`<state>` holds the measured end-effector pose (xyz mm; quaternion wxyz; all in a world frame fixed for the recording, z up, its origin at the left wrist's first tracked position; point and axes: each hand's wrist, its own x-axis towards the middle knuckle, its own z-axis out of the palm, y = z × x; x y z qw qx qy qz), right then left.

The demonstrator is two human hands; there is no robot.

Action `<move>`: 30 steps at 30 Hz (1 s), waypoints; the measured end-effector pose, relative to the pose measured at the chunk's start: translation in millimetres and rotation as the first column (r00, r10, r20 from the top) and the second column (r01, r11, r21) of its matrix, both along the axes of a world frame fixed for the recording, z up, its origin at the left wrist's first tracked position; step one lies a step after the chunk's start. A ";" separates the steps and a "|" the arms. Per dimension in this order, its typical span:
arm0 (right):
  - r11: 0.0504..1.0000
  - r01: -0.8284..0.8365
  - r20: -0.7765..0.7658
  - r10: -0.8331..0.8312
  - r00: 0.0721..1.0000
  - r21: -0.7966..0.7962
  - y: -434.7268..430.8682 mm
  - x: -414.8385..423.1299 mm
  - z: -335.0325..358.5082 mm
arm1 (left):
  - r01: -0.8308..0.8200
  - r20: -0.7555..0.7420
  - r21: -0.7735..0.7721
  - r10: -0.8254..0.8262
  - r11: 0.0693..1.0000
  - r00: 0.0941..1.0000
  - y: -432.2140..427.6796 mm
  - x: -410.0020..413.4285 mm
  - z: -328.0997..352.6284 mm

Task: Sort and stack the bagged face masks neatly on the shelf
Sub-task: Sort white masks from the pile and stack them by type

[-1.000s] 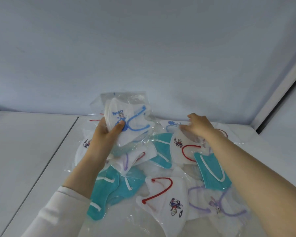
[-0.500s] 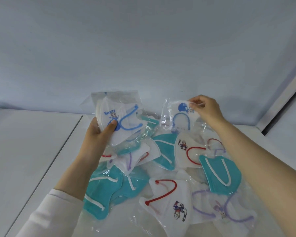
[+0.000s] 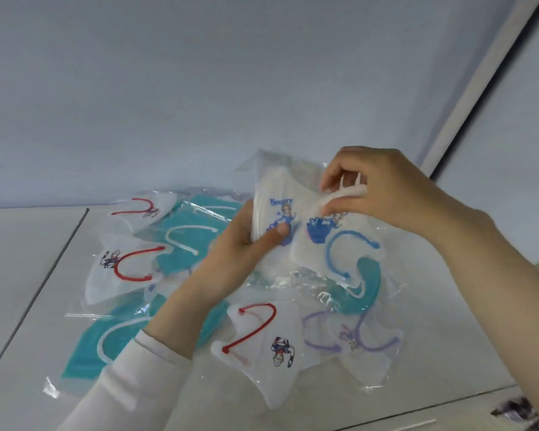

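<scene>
Over the middle of the shelf, my left hand grips one bagged blue-loop mask, and the fingers of my right hand pinch a second blue-loop mask. Beneath lie three red-loop masks, at least four teal masks and at least one purple-loop mask. Bare shelf lies toward the left edge and right front corner.

White shelf under a loose heap of bagged masks: teal masks, red-looped masks, purple-looped mask.
</scene>
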<state>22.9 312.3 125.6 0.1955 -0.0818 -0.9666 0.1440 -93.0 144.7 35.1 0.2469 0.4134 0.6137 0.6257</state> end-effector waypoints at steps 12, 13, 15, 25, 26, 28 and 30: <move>0.772 -0.028 -0.350 -0.255 0.901 -0.635 42.4 127.9 -90.9 | -0.018 0.030 0.060 0.016 0.998 0.999 59.8 95.5 -31.2; 0.680 -0.057 -0.296 -0.240 0.924 -0.731 44.4 142.0 -107.4 | -0.046 0.038 0.072 0.044 0.996 0.998 67.7 107.8 -35.6; 0.592 -0.061 -0.240 -0.228 0.944 -0.803 52.0 163.4 -135.9 | -0.088 0.000 0.067 0.089 0.994 0.996 86.7 139.0 -47.2; 0.490 -0.158 -0.303 -0.233 0.924 -0.857 81.5 205.8 -166.4 | -0.264 0.033 0.082 0.262 0.961 0.965 125.5 229.1 -67.8; 0.479 -0.158 -0.302 -0.240 0.922 -0.864 81.1 206.3 -167.9 | -0.280 0.029 0.087 0.278 0.956 0.960 125.4 231.0 -68.6; 0.481 -0.157 -0.315 -0.267 0.911 -0.862 80.2 206.7 -167.9 | -0.337 0.009 0.100 0.337 0.936 0.941 124.7 232.1 -68.6; 0.500 -0.163 -0.322 -0.252 0.913 -0.851 80.1 206.5 -168.3 | -0.352 -0.003 0.101 0.354 0.930 0.935 125.5 232.1 -68.4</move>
